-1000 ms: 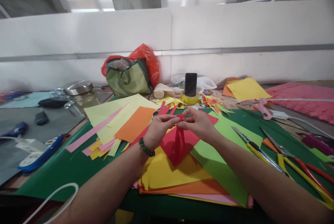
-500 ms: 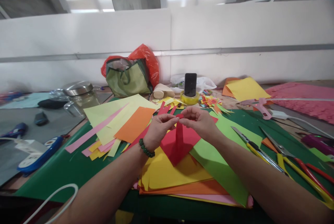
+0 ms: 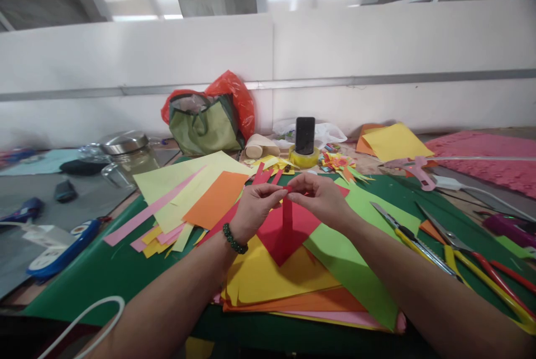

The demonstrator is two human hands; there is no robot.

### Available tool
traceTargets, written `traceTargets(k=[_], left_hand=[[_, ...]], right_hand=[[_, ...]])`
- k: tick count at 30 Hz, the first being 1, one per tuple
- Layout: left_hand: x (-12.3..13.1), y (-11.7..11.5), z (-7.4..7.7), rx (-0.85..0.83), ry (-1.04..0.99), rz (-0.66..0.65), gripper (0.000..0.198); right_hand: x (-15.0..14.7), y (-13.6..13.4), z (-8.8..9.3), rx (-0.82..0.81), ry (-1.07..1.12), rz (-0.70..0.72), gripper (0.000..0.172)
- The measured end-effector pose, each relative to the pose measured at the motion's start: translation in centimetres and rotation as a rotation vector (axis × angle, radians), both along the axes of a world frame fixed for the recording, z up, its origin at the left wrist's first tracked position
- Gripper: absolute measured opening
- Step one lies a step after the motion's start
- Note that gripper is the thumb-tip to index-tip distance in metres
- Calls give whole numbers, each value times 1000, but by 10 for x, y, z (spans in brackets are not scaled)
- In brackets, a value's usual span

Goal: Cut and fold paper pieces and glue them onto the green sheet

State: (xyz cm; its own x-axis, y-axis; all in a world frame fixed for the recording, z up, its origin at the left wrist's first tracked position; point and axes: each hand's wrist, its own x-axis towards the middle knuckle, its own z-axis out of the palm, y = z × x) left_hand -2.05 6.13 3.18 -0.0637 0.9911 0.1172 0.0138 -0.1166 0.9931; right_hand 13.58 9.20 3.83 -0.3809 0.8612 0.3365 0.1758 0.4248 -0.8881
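Green mat (image 3: 104, 269) covers the near part of a messy craft table, with a white partition wall running along the far side. Both hands meet right over the middle of it. The left hand (image 3: 253, 208), which has a dark bead bracelet (image 3: 233, 239) on its wrist, and the right hand (image 3: 322, 200) each pinch the top end of a red paper strip (image 3: 287, 219) between thumb and fingertips, with the other fingers curled in. The strip hangs straight down from that pinch, over a red sheet (image 3: 268, 230) that lies on a pile of yellow (image 3: 268, 275), orange and pink sheets. A lime green sheet (image 3: 347, 258) sits to the right of the red one.

Container-wise, a green tote bag (image 3: 205, 130) stands at the far side against the wall. Its mouth is open and some clear plastic shows inside, and a red plastic bag (image 3: 234, 94) is bunched up behind it. Left of that is a glass jar (image 3: 125, 149) with a metal lid on; can't really tell what's in it. A yellow tape roll (image 3: 304, 157) works as a stand, with a phone (image 3: 305, 134) upright in its hole.

On the near right, a utility knife (image 3: 412, 239) and scissors (image 3: 464, 247) lie on the mat.
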Motion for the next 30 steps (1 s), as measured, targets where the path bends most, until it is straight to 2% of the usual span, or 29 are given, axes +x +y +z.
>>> traceTargets(k=[8, 11, 13, 15, 18, 20, 24, 30], left_hand=[[-2, -2, -1, 91, 164, -33, 24], [1, -4, -1, 107, 189, -170, 27], [4, -5, -2, 94, 153, -275, 31], [8, -6, -5, 80, 94, -334, 36], [12, -6, -11, 13, -27, -369, 43], [13, -6, -14, -48, -104, -369, 43], [13, -8, -14, -168, -240, -387, 37], [15, -13, -6, -278, -285, -391, 20]], right_hand=[[2, 1, 0, 2, 0, 15, 22], [1, 2, -2, 74, -22, -50, 20], [-1, 1, -4, 109, -26, -97, 17], [-3, -2, -6, 72, -10, -91, 18], [-4, -4, -6, -57, 48, -16, 23], [-3, -1, -6, -51, 81, -43, 25], [0, 9, -10, 77, 101, -191, 25], [0, 11, -14, 60, 118, -224, 26]])
